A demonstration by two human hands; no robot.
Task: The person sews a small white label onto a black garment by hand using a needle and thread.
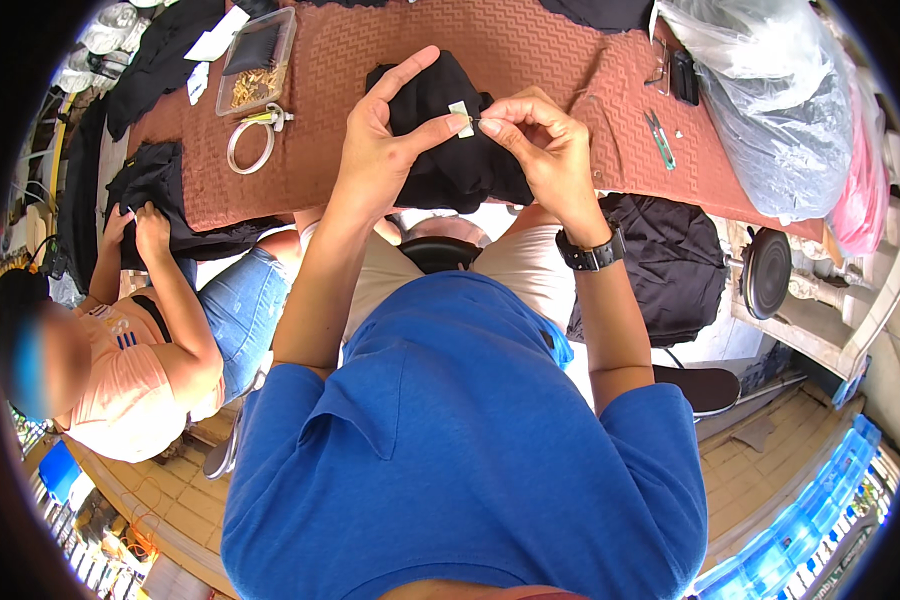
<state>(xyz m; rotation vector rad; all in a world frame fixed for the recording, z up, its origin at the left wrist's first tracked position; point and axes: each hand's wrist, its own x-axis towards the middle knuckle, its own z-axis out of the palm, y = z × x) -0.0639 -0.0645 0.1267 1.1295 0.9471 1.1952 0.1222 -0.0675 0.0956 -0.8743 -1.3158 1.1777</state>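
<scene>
A bunched black garment [450, 165] lies at the table's near edge, partly over my lap. A small pale tag [460, 118] rests on it. My left hand [388, 130] holds the cloth, its thumb pressed on the tag and its index finger stretched out away from me. Beside the tag, my right hand [540, 135] pinches a thin pin [475, 121] between thumb and index finger, the tip touching the tag's edge. How far the pin goes into the cloth is too small to tell. The other right fingers are curled.
A brown-covered table [320, 60] carries a clear box [255, 85] of gold-coloured pieces, a white ring [251, 147], thread snips [660, 140] and a large plastic bag [770, 110]. Black cloth [660, 270] hangs at right. A co-worker [150, 350] handles black fabric at left.
</scene>
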